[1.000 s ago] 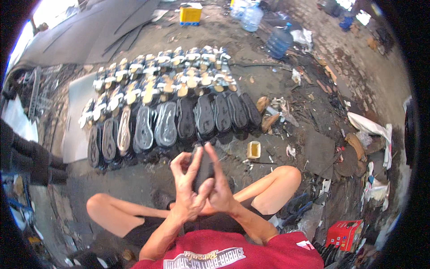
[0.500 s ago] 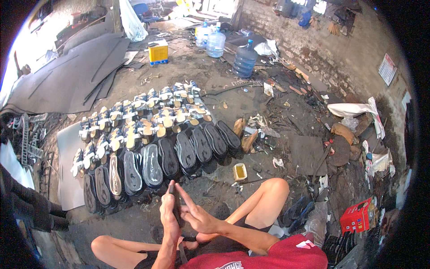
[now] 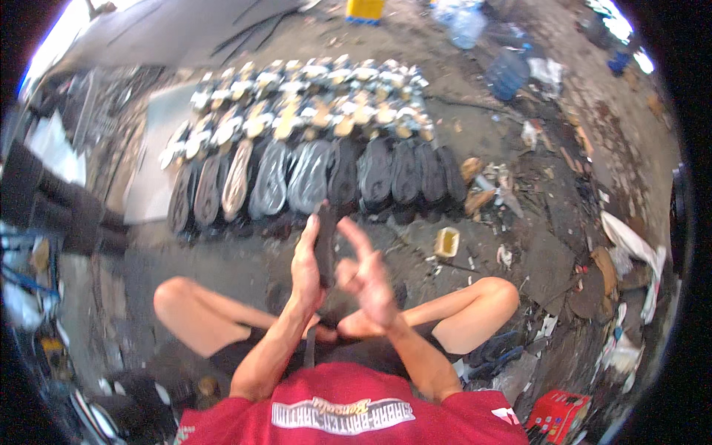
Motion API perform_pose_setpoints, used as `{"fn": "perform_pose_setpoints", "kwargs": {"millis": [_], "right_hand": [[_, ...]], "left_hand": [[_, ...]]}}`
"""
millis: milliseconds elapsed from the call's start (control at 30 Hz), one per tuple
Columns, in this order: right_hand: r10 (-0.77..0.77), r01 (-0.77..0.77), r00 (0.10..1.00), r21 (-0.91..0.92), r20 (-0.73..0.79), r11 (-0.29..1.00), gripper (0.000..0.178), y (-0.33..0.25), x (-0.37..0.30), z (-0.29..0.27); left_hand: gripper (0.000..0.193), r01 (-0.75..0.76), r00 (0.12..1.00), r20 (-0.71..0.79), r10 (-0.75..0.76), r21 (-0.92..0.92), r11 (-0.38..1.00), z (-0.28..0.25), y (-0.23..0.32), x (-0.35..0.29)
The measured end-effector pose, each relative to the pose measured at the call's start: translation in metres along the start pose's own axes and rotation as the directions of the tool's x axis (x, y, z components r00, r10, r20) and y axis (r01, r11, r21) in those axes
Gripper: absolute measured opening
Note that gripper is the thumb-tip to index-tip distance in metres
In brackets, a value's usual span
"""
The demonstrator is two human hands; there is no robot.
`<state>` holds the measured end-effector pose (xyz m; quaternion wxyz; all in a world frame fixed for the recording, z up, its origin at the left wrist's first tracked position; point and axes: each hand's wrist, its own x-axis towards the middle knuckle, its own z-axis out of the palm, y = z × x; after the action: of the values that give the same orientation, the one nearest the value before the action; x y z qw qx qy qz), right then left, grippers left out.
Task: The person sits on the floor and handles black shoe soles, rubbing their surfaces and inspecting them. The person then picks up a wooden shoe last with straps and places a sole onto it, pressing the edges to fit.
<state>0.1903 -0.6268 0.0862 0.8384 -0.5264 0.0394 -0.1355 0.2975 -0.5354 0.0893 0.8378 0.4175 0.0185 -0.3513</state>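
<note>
Held upright on edge between my legs is a dark, flat piece shaped like a sandal sole (image 3: 325,248). My left hand (image 3: 304,271) is closed around its left side, thumb pointing up. Just right of it, my right hand (image 3: 372,285) has its fingers apart and is blurred by motion; a small gap separates it from the piece. Ahead lies a row of dark soles (image 3: 343,174), with one tan-faced sole (image 3: 237,180) and a couple of shinier ones among them. Behind that row stand several rows of sandals (image 3: 285,122) with pale footbeds and straps.
A small tub (image 3: 439,240) of yellowish stuff sits right of the soles. Scraps and a white cloth (image 3: 636,248) litter the right side. Large water bottles (image 3: 507,74) and a yellow box (image 3: 364,9) stand at the back. A red box (image 3: 558,417) is near my right.
My view has tipped downward, so the soles appear higher. My right hand has moved away from the dark piece, its fingers now apart. My left hand still holds the piece.
</note>
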Motion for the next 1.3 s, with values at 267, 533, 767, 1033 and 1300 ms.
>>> {"fn": "perform_pose_setpoints", "kwargs": {"millis": [267,533,767,1033,1300], "right_hand": [[0.106,0.057,0.986,0.845,-0.132,0.532,0.077,-0.031,0.040,-0.024],[-0.048,0.101,0.954,0.168,-0.295,0.981,0.082,-0.013,0.022,0.016],[0.031,0.113,0.976,0.622,-0.216,0.775,0.076,-0.020,0.012,0.023],[0.061,0.073,0.980,0.634,-0.187,0.770,0.076,-0.030,0.017,-0.008],[-0.156,0.309,0.941,0.578,-0.299,0.755,0.073,-0.067,0.025,-0.015]], "left_hand": [[0.063,-0.123,0.992,0.004,0.123,-0.051,0.991,-0.002,-0.010,-0.039],[0.061,-0.477,0.825,0.107,0.555,0.657,0.584,0.014,-0.039,-0.042],[0.063,-0.409,0.844,-0.192,0.500,0.371,0.834,-0.003,0.003,0.009],[0.087,-0.707,0.683,0.487,0.545,0.626,0.328,0.003,-0.014,-0.037],[0.090,-0.657,0.735,0.539,0.411,0.717,0.234,-0.050,-0.046,-0.055]]}}
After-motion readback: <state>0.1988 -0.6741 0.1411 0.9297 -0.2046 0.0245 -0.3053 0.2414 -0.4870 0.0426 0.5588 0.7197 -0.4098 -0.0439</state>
